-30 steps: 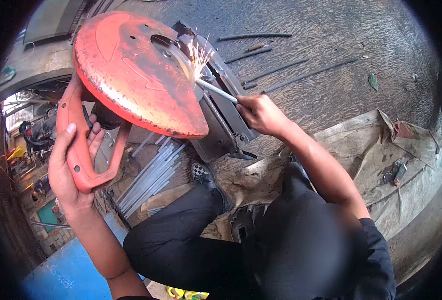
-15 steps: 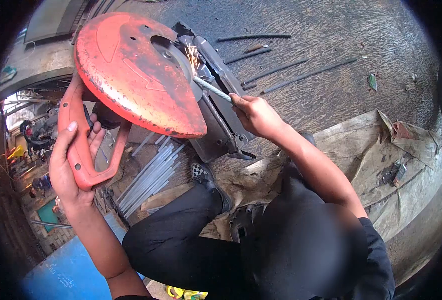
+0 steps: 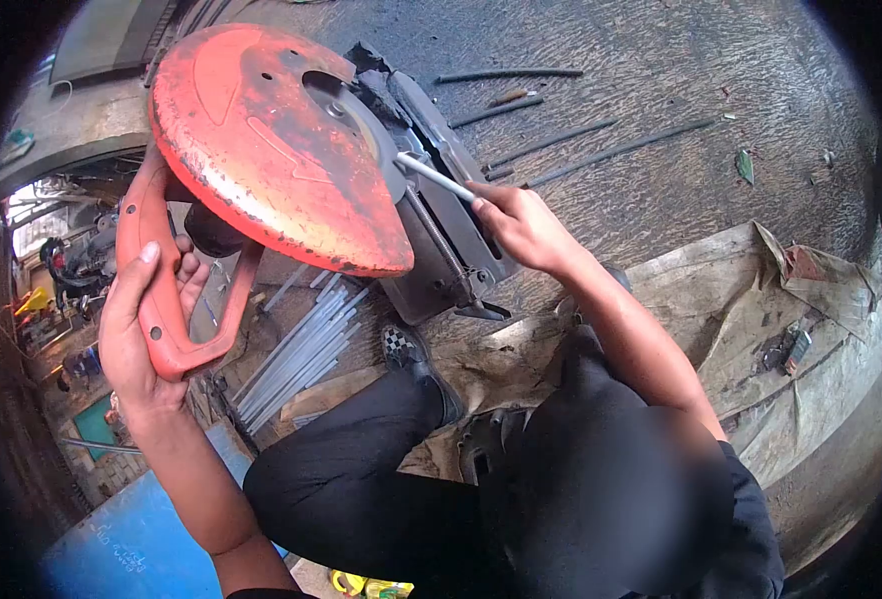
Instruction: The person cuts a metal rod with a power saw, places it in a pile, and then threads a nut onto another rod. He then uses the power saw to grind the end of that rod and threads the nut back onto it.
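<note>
Head view: my left grip [image 3: 141,319] is closed around the red handle [image 3: 158,319] of a cutting machine, thumb along the near side, fingertips curled through its loop. The handle is smooth with round screw holes. Just above it, the broad teardrop-shaped guard [image 3: 281,160] has scuffed red paint, dark stains and a chipped rim, over a flat grey disc [image 3: 376,135].

My right grip [image 3: 523,225] holds a thin, pale rod [image 3: 439,178] by its near end, fingers pinched narrow. The rod slants up and left from my fingertips, its far end at the disc's edge, above the dark metal base [image 3: 439,265].

Beyond my right grip, loose dark rods [image 3: 616,153] lie on rippled ground [image 3: 681,70], with open room around them. Creased, stained cloth [image 3: 701,290] spreads to its right. A bundle of grey rods [image 3: 296,364] lies below the guard, near my black-trousered leg [image 3: 351,429].
</note>
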{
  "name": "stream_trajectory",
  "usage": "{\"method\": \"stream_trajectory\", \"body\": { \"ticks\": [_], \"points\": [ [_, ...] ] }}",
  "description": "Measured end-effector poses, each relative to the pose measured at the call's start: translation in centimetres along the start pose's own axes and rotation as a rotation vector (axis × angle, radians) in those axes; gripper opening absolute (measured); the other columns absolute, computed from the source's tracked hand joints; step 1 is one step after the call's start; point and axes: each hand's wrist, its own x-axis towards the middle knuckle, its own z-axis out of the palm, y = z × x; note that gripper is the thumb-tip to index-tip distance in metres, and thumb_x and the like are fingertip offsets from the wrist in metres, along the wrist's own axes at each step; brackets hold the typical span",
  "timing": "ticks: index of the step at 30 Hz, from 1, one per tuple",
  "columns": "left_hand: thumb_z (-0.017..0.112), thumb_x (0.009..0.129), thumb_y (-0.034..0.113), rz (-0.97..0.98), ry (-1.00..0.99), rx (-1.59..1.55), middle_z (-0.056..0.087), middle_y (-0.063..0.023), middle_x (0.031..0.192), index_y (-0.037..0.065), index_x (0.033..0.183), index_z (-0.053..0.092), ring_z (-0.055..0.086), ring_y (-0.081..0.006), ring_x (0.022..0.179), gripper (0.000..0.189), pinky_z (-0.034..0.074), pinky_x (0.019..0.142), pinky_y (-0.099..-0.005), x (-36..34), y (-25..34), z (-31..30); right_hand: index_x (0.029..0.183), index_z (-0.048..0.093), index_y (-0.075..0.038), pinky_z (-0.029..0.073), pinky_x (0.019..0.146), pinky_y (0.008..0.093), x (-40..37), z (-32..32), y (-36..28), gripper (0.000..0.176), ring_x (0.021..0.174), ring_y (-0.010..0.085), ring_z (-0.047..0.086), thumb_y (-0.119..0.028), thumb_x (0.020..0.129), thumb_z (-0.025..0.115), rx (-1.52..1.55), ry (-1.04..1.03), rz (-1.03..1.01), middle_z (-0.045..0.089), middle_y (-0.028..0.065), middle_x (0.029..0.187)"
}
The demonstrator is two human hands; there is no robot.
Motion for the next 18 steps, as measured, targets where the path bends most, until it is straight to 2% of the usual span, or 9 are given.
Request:
{"method": "stream_trajectory", "body": {
  "ticks": [1, 2, 5, 7, 9, 13, 15, 17, 18],
  "points": [
    [0.057, 0.089, 0.016, -0.009, -0.041, 0.012, 0.058, -0.0189, 0.107, -0.008, 0.126, 0.044, 0.059, -0.0222, 0.092, 0.046, 0.049, 0.089, -0.0350, 0.2, -0.1, -0.5, 0.107, 0.061, 0.000, 0.047, 0.056, 0.0415, 0.2, -0.2, 0.3, 0.031, 0.057, 0.0267, 0.059, -0.024, 0.088, 0.052, 0.173, -0.151, 0.191, 0.058, 0.0143, 0.066],
    [0.057, 0.089, 0.016, -0.020, -0.084, 0.025, 0.059, -0.0183, 0.106, -0.007, 0.125, 0.045, 0.059, -0.0210, 0.090, 0.045, 0.049, 0.087, -0.0342, 0.3, -0.1, -0.8, 0.107, 0.061, 0.000, 0.047, 0.056, 0.0415, 0.0, -0.2, 0.5, 0.031, 0.057, 0.0267, 0.059, -0.024, 0.088, 0.052, 0.176, -0.153, 0.192, 0.058, 0.0143, 0.066],
    [0.058, 0.089, 0.017, -0.005, -0.019, 0.017, 0.058, -0.0187, 0.108, -0.007, 0.126, 0.044, 0.059, -0.0201, 0.090, 0.046, 0.049, 0.086, -0.0341, -0.3, -0.1, 0.3, 0.093, 0.061, 0.000, 0.039, 0.049, 0.0314, -0.2, -0.6, 0.7, 0.028, 0.052, 0.0094, 0.048, -0.025, 0.094, 0.049, 0.644, -0.222, 0.333, 0.047, -0.0007, 0.060],
    [0.058, 0.089, 0.017, -0.002, -0.003, 0.016, 0.058, -0.0190, 0.109, -0.007, 0.127, 0.044, 0.058, -0.0202, 0.090, 0.047, 0.049, 0.086, -0.0342, -0.5, 0.0, 0.7, 0.093, 0.062, -0.001, 0.037, 0.049, 0.0288, -0.2, -0.8, 0.0, 0.027, 0.054, 0.0068, 0.043, -0.023, 0.095, 0.047, 0.616, -0.245, 0.374, 0.045, -0.0044, 0.061],
    [0.058, 0.088, 0.017, 0.004, 0.012, 0.015, 0.058, -0.0194, 0.109, -0.007, 0.127, 0.043, 0.058, -0.0203, 0.091, 0.048, 0.049, 0.086, -0.0343, -0.5, 0.0, 0.9, 0.109, 0.062, -0.003, 0.033, 0.049, 0.0242, -0.1, 0.0, 0.9, 0.029, 0.056, 0.0046, 0.040, -0.024, 0.097, 0.047, 0.502, -0.314, 0.300, 0.043, -0.0063, 0.062],
    [0.058, 0.088, 0.017, 0.012, 0.009, 0.006, 0.058, -0.0202, 0.110, -0.008, 0.128, 0.042, 0.058, -0.0208, 0.093, 0.050, 0.049, 0.087, -0.0347, -0.5, 0.0, 0.9, 0.111, 0.060, 0.003, 0.035, 0.051, 0.0259, -0.4, 0.8, 0.2, 0.030, 0.059, 0.0048, 0.038, -0.021, 0.096, 0.048, 0.310, -0.194, 0.097, 0.041, -0.0054, 0.063],
    [0.058, 0.088, 0.017, 0.008, 0.012, -0.001, 0.057, -0.0203, 0.111, -0.008, 0.128, 0.042, 0.058, -0.0210, 0.093, 0.050, 0.049, 0.087, -0.0348, -0.6, 0.0, 0.9, 0.115, 0.057, 0.003, 0.035, 0.053, 0.0264, -0.7, 0.7, -0.4, 0.030, 0.061, 0.0051, 0.038, -0.018, 0.095, 0.051, 0.307, -0.199, 0.184, 0.041, -0.0047, 0.065],
    [0.058, 0.088, 0.017, 0.012, 0.004, 0.003, 0.057, -0.0203, 0.111, -0.008, 0.128, 0.042, 0.058, -0.0211, 0.093, 0.050, 0.049, 0.086, -0.0350, -0.5, 0.0, 0.9, 0.113, 0.058, 0.001, 0.047, 0.069, 0.0398, -0.8, 0.9, -0.3, 0.028, 0.071, 0.0284, 0.063, -0.014, 0.090, 0.054, 0.181, -0.096, 0.137, 0.059, 0.0228, 0.074],
    [0.058, 0.088, 0.017, 0.012, 0.003, 0.002, 0.057, -0.0203, 0.111, -0.008, 0.128, 0.042, 0.058, -0.0211, 0.093, 0.050, 0.049, 0.086, -0.0350, -0.4, 0.0, 0.8, 0.113, 0.058, 0.001, 0.047, 0.069, 0.0398, -0.9, 1.1, -0.2, 0.028, 0.071, 0.0284, 0.063, -0.014, 0.090, 0.054, 0.180, -0.095, 0.138, 0.059, 0.0228, 0.074]
  ]
}}
